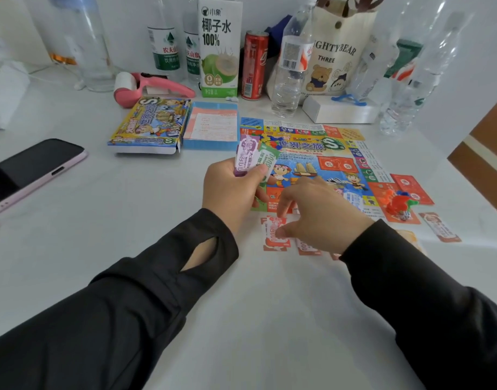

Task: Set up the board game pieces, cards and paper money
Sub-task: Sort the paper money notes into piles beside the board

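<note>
Left hand [230,190] fingers grasp purple-green notes [248,156]; right hand [323,220] fingers released, thumb on red note [275,243]; carton [219,46] "100%".

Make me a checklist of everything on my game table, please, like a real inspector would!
Surface: white table.
Job's things: game board lies flat; game box and blue tray to its left; red cards, plastic pieces and a die at its right; red notes in front.
Clutter: phone, lint roller, coconut water carton, red can, water bottles, tote bag, white box.
Hands: left hand holds purple and green notes; right hand has its thumb on a red note, grip unclear.
Cables: maybe a thin white cord at back left, blurred.
Surroundings: white wall; brown furniture at right.
</note>
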Action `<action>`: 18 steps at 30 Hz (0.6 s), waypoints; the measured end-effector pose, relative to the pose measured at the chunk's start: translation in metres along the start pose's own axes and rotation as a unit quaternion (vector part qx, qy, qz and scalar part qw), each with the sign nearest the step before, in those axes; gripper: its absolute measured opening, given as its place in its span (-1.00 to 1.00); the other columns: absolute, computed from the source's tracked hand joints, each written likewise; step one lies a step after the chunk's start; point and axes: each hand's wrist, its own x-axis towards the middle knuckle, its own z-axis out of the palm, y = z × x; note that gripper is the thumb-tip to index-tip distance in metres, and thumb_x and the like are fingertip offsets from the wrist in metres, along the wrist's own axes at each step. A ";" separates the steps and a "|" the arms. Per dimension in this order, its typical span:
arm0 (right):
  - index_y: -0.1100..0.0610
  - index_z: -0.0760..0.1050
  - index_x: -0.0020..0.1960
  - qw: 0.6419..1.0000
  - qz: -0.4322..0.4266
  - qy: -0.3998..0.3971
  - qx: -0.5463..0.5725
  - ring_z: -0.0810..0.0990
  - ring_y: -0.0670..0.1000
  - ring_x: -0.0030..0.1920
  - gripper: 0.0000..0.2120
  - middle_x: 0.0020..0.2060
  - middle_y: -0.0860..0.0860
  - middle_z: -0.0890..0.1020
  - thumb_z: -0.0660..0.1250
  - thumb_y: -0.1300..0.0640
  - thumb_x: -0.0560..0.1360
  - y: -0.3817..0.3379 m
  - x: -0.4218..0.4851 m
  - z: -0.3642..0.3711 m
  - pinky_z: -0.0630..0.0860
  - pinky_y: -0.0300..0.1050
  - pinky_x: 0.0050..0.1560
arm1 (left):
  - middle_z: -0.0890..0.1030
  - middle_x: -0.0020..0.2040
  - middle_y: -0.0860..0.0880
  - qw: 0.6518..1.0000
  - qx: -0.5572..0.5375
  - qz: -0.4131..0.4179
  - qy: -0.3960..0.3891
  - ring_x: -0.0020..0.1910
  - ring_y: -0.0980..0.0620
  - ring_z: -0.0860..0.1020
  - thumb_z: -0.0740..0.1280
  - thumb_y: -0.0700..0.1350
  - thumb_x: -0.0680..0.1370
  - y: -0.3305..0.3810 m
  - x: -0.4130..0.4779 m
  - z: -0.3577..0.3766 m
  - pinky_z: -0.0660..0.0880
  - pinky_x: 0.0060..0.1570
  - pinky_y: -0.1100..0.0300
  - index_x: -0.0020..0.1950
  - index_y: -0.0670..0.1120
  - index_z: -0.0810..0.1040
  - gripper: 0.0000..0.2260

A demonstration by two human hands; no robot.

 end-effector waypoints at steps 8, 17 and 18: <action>0.00 0.50 -0.16 0.976 0.007 0.178 0.126 0.46 -0.08 -0.11 -0.93 -0.16 -0.06 0.53 0.36 0.03 0.46 0.017 -0.006 -0.002 0.38 -0.29 -0.12 | 0.61 -0.40 0.09 0.998 -0.010 -0.038 -0.050 -0.57 0.16 0.51 0.32 -0.13 0.53 0.005 -0.002 -0.002 0.46 -0.54 0.36 -0.23 0.02 0.47 -0.85; 0.05 0.55 -0.34 0.892 0.034 0.251 0.375 0.44 -0.22 -0.48 -0.85 -0.50 -0.13 0.54 0.45 0.10 0.38 0.026 -0.015 -0.014 0.35 -0.46 -0.43 | 0.63 -0.45 0.07 0.987 -0.020 -0.020 -0.160 -0.62 0.11 0.48 0.36 -0.21 0.48 0.012 -0.025 0.003 0.45 -0.57 0.30 -0.21 -0.04 0.52 -0.89; 0.07 0.54 -0.36 0.890 0.034 0.246 0.383 0.43 -0.21 -0.52 -0.84 -0.54 -0.13 0.53 0.46 0.11 0.37 0.026 -0.015 -0.014 0.33 -0.45 -0.46 | 0.63 -0.44 0.06 0.985 -0.025 -0.022 -0.167 -0.62 0.11 0.48 0.36 -0.22 0.48 0.013 -0.027 0.004 0.45 -0.58 0.30 -0.21 -0.04 0.52 -0.89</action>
